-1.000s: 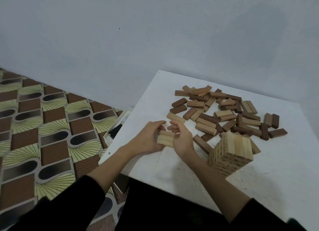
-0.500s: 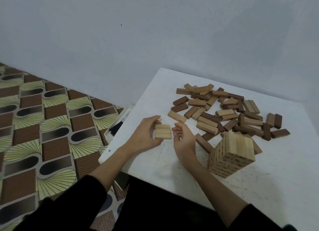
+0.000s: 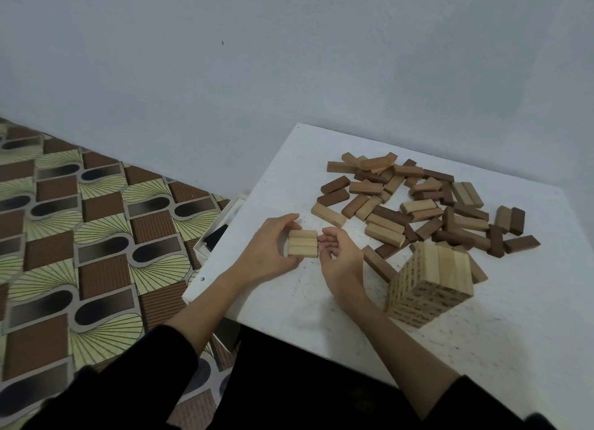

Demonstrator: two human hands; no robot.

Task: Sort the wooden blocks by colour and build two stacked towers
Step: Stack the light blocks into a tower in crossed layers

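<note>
- Resting on the near-left part of the white bench (image 3: 514, 349): a small set of pale blocks (image 3: 302, 243), laid side by side, long edges touching.
- Left hand (image 3: 273, 252): grip grasping the set of pale blocks, thumb curled along the far edge, fingers curled at the near-left side.
- Right hand (image 3: 340, 256): grip released, palm turned toward the set, fingers loosely curled; fingertips just beside the right end of the blocks. Contact cannot be told.
- Pale tower (image 3: 430, 285): several layers high, standing on the bench to the right of the right hand; top layer of pale blocks side by side; dark print on its side faces.
- Loose pile (image 3: 418, 204): mixed pale and dark brown blocks, scattered and partly overlapping, on the far half of the bench, beyond both hands and the tower.
- Single pale block (image 3: 328, 215): lying flat at the near-left edge of the pile, just beyond the hands.
- Dark block (image 3: 379, 264): lying flat between the right hand and the tower.
- Floor (image 3: 80, 236): patterned in brown, green and black, left of the bench.
- Wall (image 3: 289, 59): plain grey-blue, behind the bench.
- Sleeves (image 3: 112, 391): black, pushed up both forearms.
</note>
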